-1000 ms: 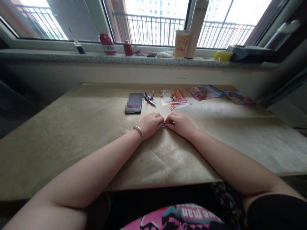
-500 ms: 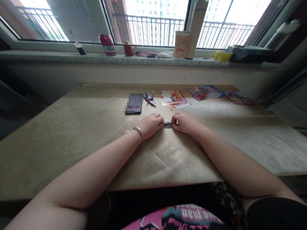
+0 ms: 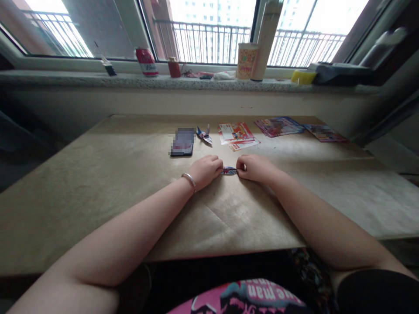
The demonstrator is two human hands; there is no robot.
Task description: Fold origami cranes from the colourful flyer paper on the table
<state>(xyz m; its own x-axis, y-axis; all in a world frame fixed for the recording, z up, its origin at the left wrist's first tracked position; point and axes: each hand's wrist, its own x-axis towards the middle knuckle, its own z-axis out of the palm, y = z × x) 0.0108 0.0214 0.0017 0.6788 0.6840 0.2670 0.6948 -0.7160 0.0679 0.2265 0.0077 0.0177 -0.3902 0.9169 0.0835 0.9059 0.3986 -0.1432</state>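
Note:
A small folded piece of printed paper [image 3: 229, 171] lies on the brown paper-covered table [image 3: 98, 183], stretched between my two hands. My left hand [image 3: 206, 171], with a silver bracelet on the wrist, is closed and pinches the paper's left end. My right hand [image 3: 253, 168] is closed too and pinches its right end. Both hands rest on the table. Most of the folded paper is hidden by my fingers.
A dark phone [image 3: 182, 142] and a small folded paper figure [image 3: 204, 133] lie just beyond my hands. Printed sheets [image 3: 237, 133] and more colourful sheets [image 3: 278, 125] lie to the far right. On the windowsill [image 3: 65, 79] stand a red can [image 3: 145, 62], a cup [image 3: 246, 60] and other small items.
My hands have drawn slightly apart, so the folded paper between them now shows. My right hand has shifted a little to the right.

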